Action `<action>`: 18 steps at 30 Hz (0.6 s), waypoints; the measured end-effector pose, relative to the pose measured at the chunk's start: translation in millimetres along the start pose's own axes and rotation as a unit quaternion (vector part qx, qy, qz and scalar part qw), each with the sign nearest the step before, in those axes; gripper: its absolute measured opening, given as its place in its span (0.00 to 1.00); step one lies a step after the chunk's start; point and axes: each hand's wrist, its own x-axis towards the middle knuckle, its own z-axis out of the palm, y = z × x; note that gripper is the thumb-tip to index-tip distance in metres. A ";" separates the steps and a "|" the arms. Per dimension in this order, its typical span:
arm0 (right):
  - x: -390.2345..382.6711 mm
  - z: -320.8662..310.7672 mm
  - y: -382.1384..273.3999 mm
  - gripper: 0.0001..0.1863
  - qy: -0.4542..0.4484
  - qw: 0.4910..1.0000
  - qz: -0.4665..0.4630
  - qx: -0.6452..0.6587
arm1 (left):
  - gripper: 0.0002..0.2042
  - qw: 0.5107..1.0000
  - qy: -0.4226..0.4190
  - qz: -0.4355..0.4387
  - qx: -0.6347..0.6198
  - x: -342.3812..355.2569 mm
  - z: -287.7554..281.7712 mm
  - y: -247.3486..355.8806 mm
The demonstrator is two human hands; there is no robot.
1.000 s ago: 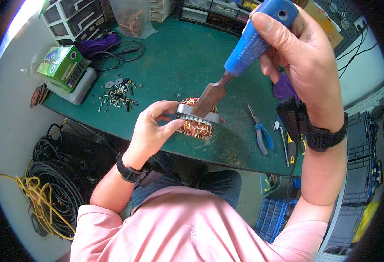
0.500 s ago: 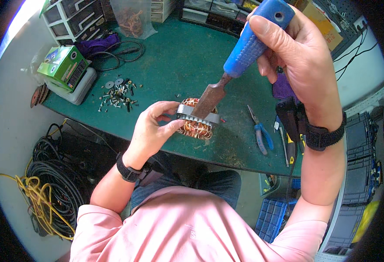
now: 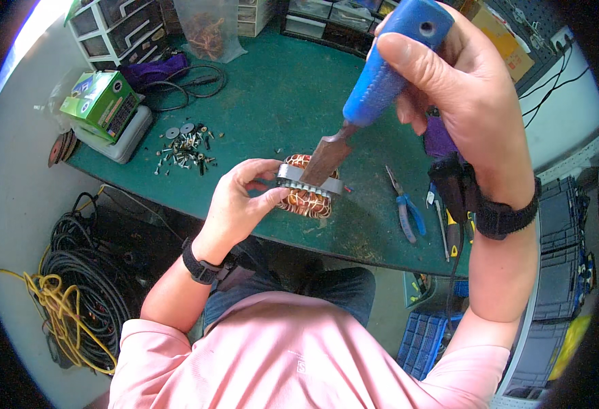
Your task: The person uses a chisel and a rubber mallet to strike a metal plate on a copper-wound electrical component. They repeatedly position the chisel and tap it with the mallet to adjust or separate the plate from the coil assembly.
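Observation:
My left hand (image 3: 241, 201) grips the left side of a motor stator (image 3: 307, 208), a grey metal ring with copper windings laced in pale cord on both sides. It rests near the front edge of the green bench. In my right hand (image 3: 459, 88), above and to the right, is a chisel (image 3: 381, 85) with a thick blue handle and a flat rusty blade. The blade slants down to the left, its tip against or just in front of the stator's metal ring. Whether the tip enters a slot, I cannot tell.
Blue-handled pliers (image 3: 407, 208) and a screwdriver (image 3: 454, 235) lie on the right of the green bench (image 3: 265, 95). Loose screws and washers (image 3: 187, 146) are scattered at left, beside a green box (image 3: 99, 105). A plastic bag of copper wire (image 3: 207, 34) stands at the back.
My right hand and the chisel handle have shifted slightly left and down, so the chisel leans a little differently. My left hand and the stator look unmoved.

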 end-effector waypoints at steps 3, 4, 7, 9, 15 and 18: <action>3.0 -3.8 3.2 0.13 -0.054 0.998 -0.035 -0.002 | 0.20 1.000 0.005 0.009 0.020 0.7 -2.1 6.7; 3.2 -3.5 2.7 0.13 -0.059 0.997 -0.042 -0.019 | 0.21 0.999 0.017 0.028 0.038 2.1 -3.2 10.4; 5.9 5.0 1.9 0.14 -0.057 0.993 -0.057 -0.082 | 0.22 0.996 0.050 0.065 0.041 8.8 -14.8 22.4; 6.8 3.6 -1.1 0.14 -0.059 0.994 -0.043 -0.084 | 0.22 0.992 0.058 0.108 0.038 21.6 -22.2 46.3; 2.8 -2.6 -10.9 0.14 -0.084 0.996 -0.011 -0.025 | 0.22 0.993 -0.051 0.102 -0.042 61.1 -12.1 141.9; 8.0 -0.8 4.5 0.14 -0.061 0.994 -0.074 -0.049 | 0.16 0.996 -0.065 0.051 0.025 64.7 -1.8 166.6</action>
